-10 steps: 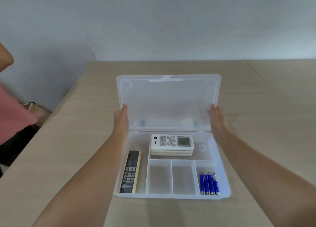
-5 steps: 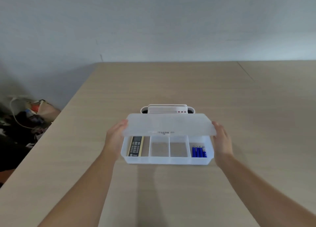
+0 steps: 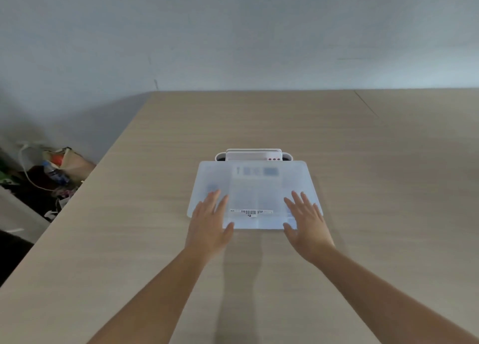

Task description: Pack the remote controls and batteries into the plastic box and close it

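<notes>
The translucent plastic box (image 3: 255,188) lies on the wooden table with its lid down flat. A barcode sticker (image 3: 251,212) shows on the lid near its front edge. The remotes and batteries inside appear only as faint blurred shapes through the lid. My left hand (image 3: 210,223) rests flat on the lid's front left part, fingers spread. On the front right part my right hand (image 3: 305,220) lies the same way, palm down. Neither hand grips anything.
A white device with red dots (image 3: 254,155) stands just behind the box. The table's left edge (image 3: 77,196) drops to a floor with bags and clutter (image 3: 51,172). A plain wall rises behind the table.
The lid has swung from upright down onto the box. My hands moved from gripping the lid's side edges to lying flat on top of it.
</notes>
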Available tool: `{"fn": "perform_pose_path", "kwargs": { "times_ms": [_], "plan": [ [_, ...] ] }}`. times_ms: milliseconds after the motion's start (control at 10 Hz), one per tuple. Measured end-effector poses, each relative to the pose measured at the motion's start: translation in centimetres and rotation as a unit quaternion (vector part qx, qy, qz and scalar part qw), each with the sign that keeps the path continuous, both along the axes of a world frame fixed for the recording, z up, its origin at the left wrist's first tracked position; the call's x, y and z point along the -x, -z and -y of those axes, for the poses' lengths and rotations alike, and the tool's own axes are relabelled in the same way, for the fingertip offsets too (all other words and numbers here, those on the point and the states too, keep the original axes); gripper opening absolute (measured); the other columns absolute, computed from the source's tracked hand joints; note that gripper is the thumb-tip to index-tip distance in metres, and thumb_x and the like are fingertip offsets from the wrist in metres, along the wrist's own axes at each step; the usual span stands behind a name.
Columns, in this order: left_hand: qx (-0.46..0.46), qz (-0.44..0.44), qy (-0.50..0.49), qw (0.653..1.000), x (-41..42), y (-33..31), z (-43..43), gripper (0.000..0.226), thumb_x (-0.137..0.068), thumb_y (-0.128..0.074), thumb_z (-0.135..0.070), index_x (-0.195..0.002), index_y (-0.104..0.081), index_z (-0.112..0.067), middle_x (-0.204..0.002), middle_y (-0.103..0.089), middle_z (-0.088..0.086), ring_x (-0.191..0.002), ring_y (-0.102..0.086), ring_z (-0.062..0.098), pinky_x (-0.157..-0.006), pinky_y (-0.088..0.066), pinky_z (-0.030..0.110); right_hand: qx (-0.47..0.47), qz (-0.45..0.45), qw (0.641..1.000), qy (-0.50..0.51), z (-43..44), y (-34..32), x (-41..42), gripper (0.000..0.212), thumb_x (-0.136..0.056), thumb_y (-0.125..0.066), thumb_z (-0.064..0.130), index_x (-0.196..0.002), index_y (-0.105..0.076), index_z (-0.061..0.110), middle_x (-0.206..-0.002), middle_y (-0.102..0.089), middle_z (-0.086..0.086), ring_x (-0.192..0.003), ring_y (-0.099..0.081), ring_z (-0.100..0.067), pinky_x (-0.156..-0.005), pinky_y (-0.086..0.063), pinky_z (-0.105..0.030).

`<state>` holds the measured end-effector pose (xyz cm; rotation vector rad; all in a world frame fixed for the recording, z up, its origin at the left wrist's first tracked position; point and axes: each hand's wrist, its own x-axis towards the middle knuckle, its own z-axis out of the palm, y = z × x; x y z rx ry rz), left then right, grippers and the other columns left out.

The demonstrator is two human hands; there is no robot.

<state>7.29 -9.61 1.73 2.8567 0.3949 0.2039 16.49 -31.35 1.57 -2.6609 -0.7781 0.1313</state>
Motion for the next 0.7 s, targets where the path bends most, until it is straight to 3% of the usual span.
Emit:
{"fn": "perform_pose_path", "kwargs": {
  "times_ms": [100, 200, 300, 400, 500, 600, 700],
  "plan": [
    [-0.049, -0.093, 0.031, 0.994, 0.9, 0.9, 1.2, 0.074, -0.094, -0.041, -0.042, -0.155, -0.004, -0.023, -0.164, 0.008, 0.002, -0.152, 0.007, 0.018, -0.122, 0.001, 0.038, 0.105, 0.0, 0.994, -0.036, -0.1, 1.1, 1.5, 0.072, -0.093, -0.041, 0.032, -0.152, -0.001, 0.023, -0.162, 0.008, 0.001, -0.149, 0.011, -0.018, -0.121, 0.002, -0.038],
    [-0.058, -0.178, 0.03, 0.982, 1.9, 2.4, 1.3, 0.092, -0.092, -0.049, -0.041, -0.15, 0.022, -0.027, -0.16, 0.027, -0.001, -0.15, 0.018, 0.019, -0.121, 0.002, 0.043, 0.159, -0.017, 0.986, -0.041, 0.3, 2.1, 2.0, 0.082, -0.091, -0.045, 0.032, -0.15, 0.012, 0.025, -0.16, 0.019, 0.002, -0.149, 0.014, -0.02, -0.122, -0.003, -0.043],
    [-0.054, -0.195, 0.032, 0.979, 2.4, 3.0, 1.4, 0.103, -0.087, -0.055, -0.039, -0.148, 0.027, -0.027, -0.153, 0.036, -0.005, -0.15, 0.02, 0.019, -0.122, -0.006, 0.046, 0.189, -0.008, 0.981, -0.046, 0.7, 2.4, 2.3, 0.087, -0.089, -0.045, 0.032, -0.148, 0.018, 0.027, -0.151, 0.031, 0.009, -0.148, 0.016, -0.019, -0.121, -0.003, -0.045],
    [-0.005, -0.197, 0.019, 0.98, 1.8, 1.1, 1.5, 0.094, -0.082, -0.055, -0.036, -0.154, 0.005, -0.033, -0.162, 0.016, -0.008, -0.152, 0.006, 0.014, -0.121, -0.019, 0.041, 0.215, -0.019, 0.975, -0.05, 0.3, 1.1, 2.1, 0.085, -0.087, -0.047, 0.026, -0.151, 0.01, 0.026, -0.159, 0.018, 0.004, -0.15, 0.006, -0.019, -0.121, -0.008, -0.044],
    [0.013, -0.227, 0.019, 0.974, 0.6, -2.3, 0.9, 0.074, -0.084, -0.052, -0.039, -0.151, -0.022, -0.035, -0.162, -0.017, -0.01, -0.149, -0.021, 0.013, -0.118, -0.024, 0.033, 0.252, -0.043, 0.965, -0.064, -1.1, -2.0, 0.6, 0.068, -0.089, -0.046, 0.027, -0.15, -0.017, 0.02, -0.159, -0.018, -0.003, -0.142, -0.029, -0.023, -0.114, -0.029, -0.038],
    [0.015, -0.241, 0.022, 0.97, -0.7, -4.8, 0.7, 0.064, -0.086, -0.053, -0.041, -0.146, -0.035, -0.034, -0.155, -0.033, -0.01, -0.144, -0.031, 0.017, -0.115, -0.026, 0.034, 0.258, -0.08, 0.96, -0.072, -1.8, -3.9, -0.1, 0.059, -0.091, -0.045, 0.029, -0.147, -0.027, 0.02, -0.155, -0.028, -0.002, -0.135, -0.039, -0.025, -0.106, -0.039, -0.039],
    [0.03, -0.235, 0.031, 0.971, 0.3, -4.0, 1.1, 0.048, -0.089, -0.051, -0.04, -0.136, -0.047, -0.032, -0.146, -0.044, -0.008, -0.139, -0.038, 0.016, -0.111, -0.03, 0.034, 0.236, -0.129, 0.959, -0.087, -0.2, -3.7, 1.7, 0.059, -0.091, -0.047, 0.034, -0.147, -0.029, 0.022, -0.158, -0.025, -0.001, -0.139, -0.036, -0.022, -0.109, -0.037, -0.037]
  ]
}}
